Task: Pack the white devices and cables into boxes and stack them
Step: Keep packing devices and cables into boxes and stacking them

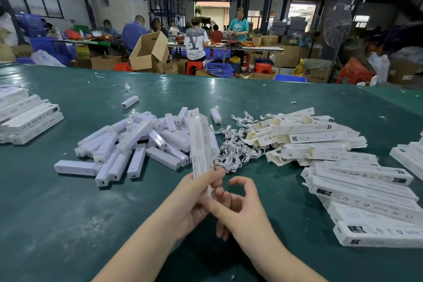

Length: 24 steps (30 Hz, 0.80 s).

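Note:
My left hand point(194, 199) grips the near end of a long white box point(200, 144) that points away from me over the green table point(68, 213). My right hand point(242, 208) is at that same end, thumb against the small end flap, index finger curled above it. Behind the box lies a heap of white devices point(137, 144). A tangle of white cables point(235, 146) sits just right of the box.
Open unfilled boxes point(304, 137) lie heaped right of the cables. Rows of boxes point(366, 194) lie at the right edge; another stack point(25, 119) is at far left. A lone device point(129, 102) lies farther back. People work at tables beyond.

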Tool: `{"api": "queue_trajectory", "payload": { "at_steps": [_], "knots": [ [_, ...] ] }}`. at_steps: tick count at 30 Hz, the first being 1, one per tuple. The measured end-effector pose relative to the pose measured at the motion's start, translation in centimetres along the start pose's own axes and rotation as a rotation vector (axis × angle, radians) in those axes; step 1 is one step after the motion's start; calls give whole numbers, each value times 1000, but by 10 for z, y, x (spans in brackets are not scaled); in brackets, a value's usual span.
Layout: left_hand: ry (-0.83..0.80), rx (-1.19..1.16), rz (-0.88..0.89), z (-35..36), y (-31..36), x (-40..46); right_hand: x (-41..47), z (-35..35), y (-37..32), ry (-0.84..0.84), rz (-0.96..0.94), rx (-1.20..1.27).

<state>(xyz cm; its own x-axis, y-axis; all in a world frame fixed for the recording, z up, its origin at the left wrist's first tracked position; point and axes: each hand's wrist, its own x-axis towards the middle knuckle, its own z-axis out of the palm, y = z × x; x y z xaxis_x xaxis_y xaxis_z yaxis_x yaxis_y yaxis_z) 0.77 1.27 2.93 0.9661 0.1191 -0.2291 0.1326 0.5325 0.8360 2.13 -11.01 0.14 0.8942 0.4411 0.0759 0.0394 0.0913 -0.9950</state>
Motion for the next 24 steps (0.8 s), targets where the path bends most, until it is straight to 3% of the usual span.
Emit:
{"api": "queue_trajectory", "payload": {
  "at_steps": [3,6,8,12,15,20,24],
  "knots": [
    [329,411,238,-15,8,7,0,-3,-2,-45,-43,6],
    [762,1073,458,-45,21,16,-3,-5,-5,-66,-71,6],
    [871,1299,398,-63,29,20,-5,-4,-7,-89,-64,-3],
    [834,1590,110,-83,33,22,-5,-6,-10,-110,-40,-14],
    [911,1521,242,-91,33,23,-2,-10,-13,-87,-35,-3],
    [926,1465,232,-96,33,23,3,-16,-14,-49,-32,0],
    [816,1009,477,-82,34,19,7,-18,-16,0,-51,16]
  ]
}}
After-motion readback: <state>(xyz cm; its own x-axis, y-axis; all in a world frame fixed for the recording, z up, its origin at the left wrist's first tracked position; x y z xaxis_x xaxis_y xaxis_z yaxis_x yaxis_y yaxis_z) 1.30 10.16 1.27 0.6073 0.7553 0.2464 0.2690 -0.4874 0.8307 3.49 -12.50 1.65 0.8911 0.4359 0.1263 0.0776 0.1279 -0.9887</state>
